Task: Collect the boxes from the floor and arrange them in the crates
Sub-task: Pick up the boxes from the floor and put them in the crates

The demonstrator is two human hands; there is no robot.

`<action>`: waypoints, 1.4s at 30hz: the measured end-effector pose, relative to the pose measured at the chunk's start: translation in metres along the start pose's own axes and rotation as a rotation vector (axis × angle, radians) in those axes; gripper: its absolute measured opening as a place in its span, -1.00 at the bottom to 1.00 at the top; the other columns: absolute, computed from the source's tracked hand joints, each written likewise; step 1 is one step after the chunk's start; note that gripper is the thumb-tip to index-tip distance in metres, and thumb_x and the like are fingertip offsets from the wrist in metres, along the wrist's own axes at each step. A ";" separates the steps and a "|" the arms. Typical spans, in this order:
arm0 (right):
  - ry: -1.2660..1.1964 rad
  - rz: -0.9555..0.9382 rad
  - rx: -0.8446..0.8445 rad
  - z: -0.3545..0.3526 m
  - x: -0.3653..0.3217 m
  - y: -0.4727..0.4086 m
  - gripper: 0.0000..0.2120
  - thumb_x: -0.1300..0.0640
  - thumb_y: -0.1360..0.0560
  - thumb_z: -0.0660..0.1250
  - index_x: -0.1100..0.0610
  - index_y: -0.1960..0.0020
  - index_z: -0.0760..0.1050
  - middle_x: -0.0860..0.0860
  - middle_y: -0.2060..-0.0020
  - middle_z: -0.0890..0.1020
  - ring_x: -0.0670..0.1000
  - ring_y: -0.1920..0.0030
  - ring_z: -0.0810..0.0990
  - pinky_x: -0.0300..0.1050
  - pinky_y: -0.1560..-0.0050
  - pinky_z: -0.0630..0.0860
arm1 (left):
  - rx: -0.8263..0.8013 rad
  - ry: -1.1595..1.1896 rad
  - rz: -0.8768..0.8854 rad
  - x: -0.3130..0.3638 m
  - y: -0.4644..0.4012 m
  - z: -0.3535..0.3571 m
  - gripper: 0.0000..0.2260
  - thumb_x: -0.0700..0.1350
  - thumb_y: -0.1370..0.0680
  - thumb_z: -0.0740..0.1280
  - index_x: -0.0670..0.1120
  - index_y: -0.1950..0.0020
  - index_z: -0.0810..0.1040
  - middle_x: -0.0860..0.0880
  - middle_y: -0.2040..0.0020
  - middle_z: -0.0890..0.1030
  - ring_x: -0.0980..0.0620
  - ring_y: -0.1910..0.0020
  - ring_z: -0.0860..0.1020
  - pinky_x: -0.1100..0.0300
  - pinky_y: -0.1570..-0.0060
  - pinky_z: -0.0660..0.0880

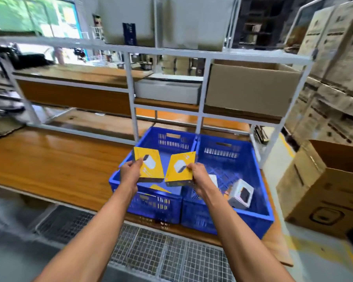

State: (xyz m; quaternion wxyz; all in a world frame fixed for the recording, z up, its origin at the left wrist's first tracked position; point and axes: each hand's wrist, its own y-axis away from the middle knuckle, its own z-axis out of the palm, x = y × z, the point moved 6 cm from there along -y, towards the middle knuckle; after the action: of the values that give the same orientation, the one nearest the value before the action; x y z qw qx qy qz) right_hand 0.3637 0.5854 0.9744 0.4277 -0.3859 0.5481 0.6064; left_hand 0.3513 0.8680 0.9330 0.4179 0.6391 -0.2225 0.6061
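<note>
While each hand (130, 171) (198, 174) grips a yellow box (151, 165) (178, 169), the right crate (251, 218) holds white boxes (240, 194).

Two blue crates (228, 218); three yellow boxes (149, 163), two held; two white boxes (240, 194); two hands (130, 171).

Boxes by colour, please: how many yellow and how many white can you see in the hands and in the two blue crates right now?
Yellow boxes: 3, one in the left hand at, one in the right hand at, one partly hidden in the left crate at.
White boxes: 2, both in the right crate, at and.
Total: 5
</note>
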 end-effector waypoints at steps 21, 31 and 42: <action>0.587 -0.193 -0.156 0.036 0.005 -0.051 -0.78 0.24 -0.58 0.23 0.08 -0.08 0.63 0.04 0.06 0.68 0.05 0.11 0.61 0.03 -0.02 0.60 | -0.211 -0.576 0.095 0.004 0.017 0.033 -0.94 -0.11 -0.51 0.39 -0.02 0.09 0.67 -0.03 0.11 0.73 -0.13 0.13 0.67 -0.08 0.00 0.61; 0.548 -0.368 0.122 -0.037 0.010 0.040 -0.74 0.31 -0.53 0.24 0.10 -0.02 0.67 0.00 0.09 0.74 -0.04 0.12 0.69 -0.10 0.01 0.62 | -0.472 -0.507 0.244 -0.045 0.106 0.117 -0.89 0.02 -0.42 0.40 0.08 0.11 0.69 0.02 0.12 0.75 -0.10 0.21 0.66 -0.08 0.07 0.61; 0.557 -0.251 0.549 -0.233 0.086 0.183 -0.73 0.32 -0.49 0.28 0.10 -0.01 0.70 0.01 0.08 0.76 -0.01 0.05 0.69 -0.20 -0.08 0.54 | -0.807 -0.615 0.260 -0.134 0.279 0.202 -0.83 -0.25 -0.55 0.40 0.03 0.10 0.67 0.10 0.32 0.70 0.10 0.38 0.61 0.13 0.27 0.56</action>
State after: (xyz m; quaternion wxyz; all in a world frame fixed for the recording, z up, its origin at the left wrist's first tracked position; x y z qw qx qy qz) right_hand 0.1619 0.3558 0.9320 0.4207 -0.4708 0.7330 0.2531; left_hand 0.2277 0.5216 0.8947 0.4675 0.5427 -0.6282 0.3036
